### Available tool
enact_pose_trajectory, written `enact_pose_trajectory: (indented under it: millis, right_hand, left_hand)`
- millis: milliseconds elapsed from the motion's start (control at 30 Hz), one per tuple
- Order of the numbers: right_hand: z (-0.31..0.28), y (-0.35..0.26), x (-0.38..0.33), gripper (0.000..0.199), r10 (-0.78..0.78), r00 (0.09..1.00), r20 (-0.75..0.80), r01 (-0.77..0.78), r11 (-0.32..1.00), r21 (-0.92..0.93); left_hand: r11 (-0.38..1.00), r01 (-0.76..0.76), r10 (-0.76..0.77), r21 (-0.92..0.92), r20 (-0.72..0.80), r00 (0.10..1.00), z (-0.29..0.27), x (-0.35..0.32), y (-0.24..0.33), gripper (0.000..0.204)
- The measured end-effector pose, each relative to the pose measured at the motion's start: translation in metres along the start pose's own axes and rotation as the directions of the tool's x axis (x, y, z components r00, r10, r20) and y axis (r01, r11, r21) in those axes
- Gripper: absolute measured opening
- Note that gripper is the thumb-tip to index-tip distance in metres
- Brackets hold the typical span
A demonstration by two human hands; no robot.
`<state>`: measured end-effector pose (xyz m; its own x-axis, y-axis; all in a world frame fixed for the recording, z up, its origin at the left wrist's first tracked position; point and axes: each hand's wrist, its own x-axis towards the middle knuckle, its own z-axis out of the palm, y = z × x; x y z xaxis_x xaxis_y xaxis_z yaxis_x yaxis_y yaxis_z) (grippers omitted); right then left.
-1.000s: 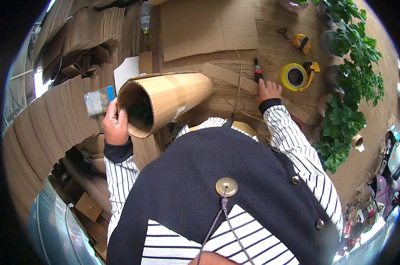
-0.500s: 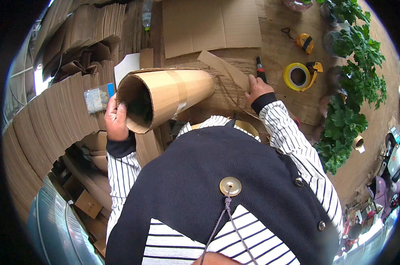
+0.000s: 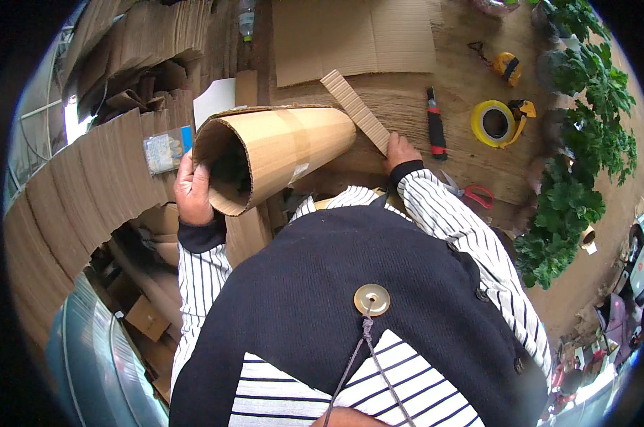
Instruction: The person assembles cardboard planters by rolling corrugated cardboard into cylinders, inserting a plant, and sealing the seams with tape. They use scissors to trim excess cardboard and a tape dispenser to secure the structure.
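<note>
My left hand [image 3: 193, 191] grips the rim of a cardboard tube [image 3: 304, 142] at its wide mouth, thumb toward the inside. The tube lies on its side and narrows to the right, with a strip of clear tape around it. Dark green leaves [image 3: 231, 169] show in the shadow inside. My right hand [image 3: 402, 151] pinches the near end of a narrow corrugated cardboard strip [image 3: 356, 110]. That strip slants up and left, its middle close to the tube's narrow end; whether they touch I cannot tell.
Right of my right hand are a utility knife [image 3: 436, 128], red-handled scissors [image 3: 478, 196], a yellow tape roll [image 3: 493, 124] and a tape measure [image 3: 507, 67]. Leafy plants [image 3: 578, 185] line the right. Cardboard stacks [image 3: 73, 185] fill the left; a flat sheet [image 3: 354, 39] lies behind.
My right hand has moved left and slightly nearer with the strip, which now slants more steeply. The knife and scissors show more fully. My left hand still holds the tube.
</note>
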<state>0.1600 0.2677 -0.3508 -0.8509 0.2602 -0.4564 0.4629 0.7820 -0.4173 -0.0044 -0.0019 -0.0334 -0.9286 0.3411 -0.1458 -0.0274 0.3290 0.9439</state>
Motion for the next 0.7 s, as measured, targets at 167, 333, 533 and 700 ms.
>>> enact_pose_trajectory:
  millis: [167,333,533,700]
  right_hand:
    - [0.016,-0.005,-0.001,0.016,-0.044,0.991,-0.123,0.044,0.999,-0.001]
    - [0.006,-0.009,-0.008,0.020,0.057,0.996,-0.075,-0.053,0.997,0.060]
    - [-0.041,0.016,-0.054,0.032,0.423,0.890,-0.173,-0.339,0.865,0.369]
    - [-0.010,0.058,-0.177,0.029,0.682,0.570,-0.459,-0.293,0.690,0.662]
  left_hand:
    - [0.999,0.007,-0.006,-0.041,0.017,1.000,-0.005,-0.002,-0.004,0.036]
    - [0.996,0.003,0.004,-0.085,0.086,0.996,-0.009,0.005,-0.011,0.036]
    - [0.974,-0.179,0.127,0.138,0.319,0.939,-0.011,0.022,-0.015,0.041]
    - [0.914,-0.389,0.313,0.115,0.411,0.856,0.007,0.023,0.000,0.062]
